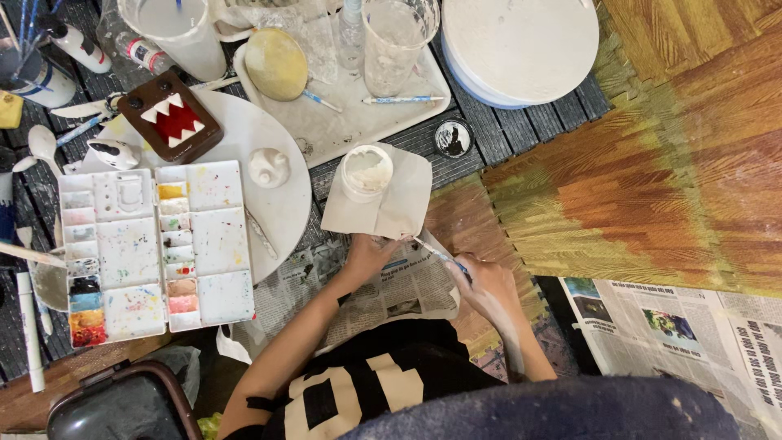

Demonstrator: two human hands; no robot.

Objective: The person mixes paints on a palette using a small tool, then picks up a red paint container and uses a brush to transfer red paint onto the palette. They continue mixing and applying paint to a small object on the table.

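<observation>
- Your right hand [487,287] pinches a thin brush [436,253] low on its handle, the way you hold a pen, so the tip points up and left toward the paper [403,200] just beyond your knuckles.
- Your left hand [364,255] lies fingers down at the near edge of that paper, touching it; it looks as if it steadies the sheet, though the fingers themselves are partly hidden and you cannot tell how far they are spread.
- The white cup [366,172] stands on the paper just ahead of your left hand, within an easy dip of the brush; the sheet under it likely catches drips.
- Newspaper [407,285] lies under both wrists, covering the floor where you work.
- Left of your left forearm the paint palette [155,248] sits open, wells up, close enough to reach across.
- Beyond the palette, a round white board [281,175] carries a small white figure [268,166] and a brown box [169,116] with a red, toothed mouth.
- Well ahead of both hands, a tray [358,114] holds a clear cup [397,41] and spare brushes, out of the way of your elbows.
</observation>
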